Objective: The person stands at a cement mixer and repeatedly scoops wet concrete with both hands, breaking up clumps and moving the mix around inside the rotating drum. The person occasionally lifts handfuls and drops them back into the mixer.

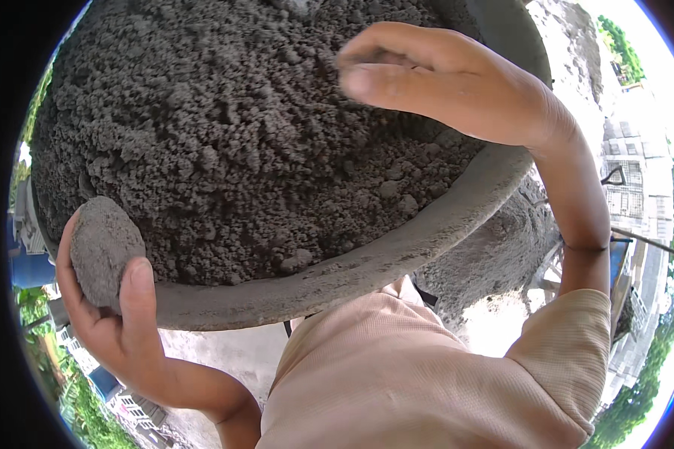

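Observation:
A wide round tub (337,292) with a thick, grey-caked rim fills the upper view. Crumbly dark grey mortar mix (225,142) lies in it. At the tub's near left edge, my left hand (120,329) is closed around a rounded, rough grey lump (106,251), with the thumb on its near side. My right hand (442,82) hovers above the mix on the right side, loosely cupped. A gap shows between its thumb and fingers, and I see nothing held there. Its thumb tip is slightly blurred.
A heap of grey sand-like material (494,254) lies on the ground beyond the tub, at right. Further right are stacked grey blocks (636,179) and a long handle (648,243). A blue container (34,269) stands at far left, with greenery below.

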A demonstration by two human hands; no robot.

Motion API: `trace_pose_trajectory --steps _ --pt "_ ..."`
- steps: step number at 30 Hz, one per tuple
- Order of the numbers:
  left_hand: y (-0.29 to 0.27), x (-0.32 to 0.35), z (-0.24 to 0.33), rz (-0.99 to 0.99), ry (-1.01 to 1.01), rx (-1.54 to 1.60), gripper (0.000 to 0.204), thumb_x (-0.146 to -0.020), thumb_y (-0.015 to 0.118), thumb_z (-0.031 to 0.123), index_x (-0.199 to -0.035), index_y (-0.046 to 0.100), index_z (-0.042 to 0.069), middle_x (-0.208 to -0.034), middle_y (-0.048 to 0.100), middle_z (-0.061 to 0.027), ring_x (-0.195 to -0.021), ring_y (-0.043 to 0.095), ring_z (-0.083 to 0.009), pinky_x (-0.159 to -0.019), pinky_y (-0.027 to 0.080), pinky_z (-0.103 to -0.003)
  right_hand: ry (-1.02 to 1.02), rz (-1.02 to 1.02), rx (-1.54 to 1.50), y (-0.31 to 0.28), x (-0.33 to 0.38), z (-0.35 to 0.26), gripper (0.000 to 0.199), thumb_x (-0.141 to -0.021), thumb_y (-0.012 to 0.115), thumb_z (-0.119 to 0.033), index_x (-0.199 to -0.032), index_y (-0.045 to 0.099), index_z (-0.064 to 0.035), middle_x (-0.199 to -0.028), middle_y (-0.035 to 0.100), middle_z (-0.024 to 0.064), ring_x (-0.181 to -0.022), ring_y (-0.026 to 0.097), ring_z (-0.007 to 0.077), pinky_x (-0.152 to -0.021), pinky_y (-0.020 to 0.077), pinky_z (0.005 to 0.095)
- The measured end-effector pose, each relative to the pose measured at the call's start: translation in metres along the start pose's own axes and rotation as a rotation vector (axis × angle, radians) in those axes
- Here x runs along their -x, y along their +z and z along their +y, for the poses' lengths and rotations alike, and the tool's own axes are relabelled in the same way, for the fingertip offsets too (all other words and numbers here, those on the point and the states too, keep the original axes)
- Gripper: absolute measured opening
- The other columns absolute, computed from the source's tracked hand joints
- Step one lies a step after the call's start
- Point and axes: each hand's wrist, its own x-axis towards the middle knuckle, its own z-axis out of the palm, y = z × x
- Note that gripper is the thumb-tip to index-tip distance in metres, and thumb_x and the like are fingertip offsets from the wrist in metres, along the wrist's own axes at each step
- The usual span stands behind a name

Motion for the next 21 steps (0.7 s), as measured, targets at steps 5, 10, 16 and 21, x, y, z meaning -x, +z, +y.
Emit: trace_pose_trajectory --steps 5,10,16,21 --pt "-0.002 -0.007 -0.044 0.049 0.140 -0.226 0.056 -0.068 0.075 0.020 -0.116 0.053 0.000 -0.109 0.058 -0.0125 -0.098 0.056 -0.0222 -0.086 0.043 -0.032 -0.284 0.394 0.535 0.037 0.002 0.031 0.081 -0.078 0.046 -0.067 -0.132 0.037 -0.0070 -0.135 0.036 0.0219 -0.127 0.034 0.0329 -0.100 0.0340 0.0443" --pt "-0.006 -0.008 -0.051 0.060 0.604 -0.552 0.061 -0.061 0.078 0.041 -0.108 0.058 0.007 -0.107 0.059 -0.0065 -0.098 0.055 -0.0276 -0.099 0.031 -0.052 -0.618 0.428 0.579 0.071 0.010 0.023 0.082 -0.075 0.040 -0.072 -0.139 0.029 -0.0230 -0.144 0.023 0.0168 -0.134 0.020 0.0343 -0.108 0.0168 0.0492" --pt "0.002 -0.006 -0.045 -0.050 0.692 -0.604 0.069 -0.062 0.072 0.056 -0.110 0.056 0.009 -0.102 0.058 -0.0032 -0.102 0.053 -0.0236 -0.105 0.020 -0.051 -0.684 0.326 0.503 0.088 0.023 0.026 0.094 -0.054 0.061 -0.070 -0.136 0.030 -0.0384 -0.148 0.020 -0.0001 -0.136 0.017 0.0264 -0.110 0.0147 0.0453" --pt "0.003 -0.006 -0.039 -0.115 0.720 -0.508 0.068 -0.060 0.074 0.052 -0.109 0.056 0.009 -0.102 0.059 -0.0028 -0.099 0.054 -0.0246 -0.103 0.023 -0.052 -0.659 0.329 0.466 0.086 0.027 0.030 0.092 -0.057 0.062 -0.069 -0.137 0.031 -0.0369 -0.148 0.020 0.0018 -0.136 0.017 0.0278 -0.109 0.0169 0.0465"
